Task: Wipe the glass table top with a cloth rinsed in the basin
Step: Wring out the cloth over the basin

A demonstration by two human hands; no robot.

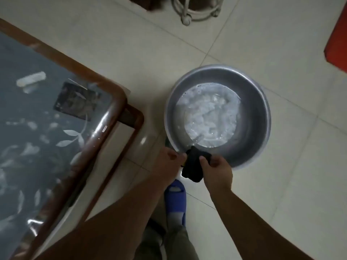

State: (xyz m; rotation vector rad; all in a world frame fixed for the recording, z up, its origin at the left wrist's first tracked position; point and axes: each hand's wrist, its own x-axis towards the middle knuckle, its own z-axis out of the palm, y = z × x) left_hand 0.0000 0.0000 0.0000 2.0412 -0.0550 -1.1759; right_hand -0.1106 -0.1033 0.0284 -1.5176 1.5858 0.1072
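Observation:
A dark cloth (193,167) is bunched between both hands, just above the near rim of a round metal basin (251,102) that stands on the tiled floor. My left hand (170,162) grips the cloth's left side and my right hand (217,170) grips its right side. A thin stream of water runs from the cloth into the basin, where the shallow water is rippled and foamy. The glass table top (43,128), with etched leaf patterns and a brown wooden frame, fills the left side.
A small dark rectangular object (77,101) and a pale cylinder (31,81) lie on the glass. My blue slipper (175,201) is on the floor below the cloth. A white wheeled stand (197,10) is at the top and a red object (338,36) at the right edge.

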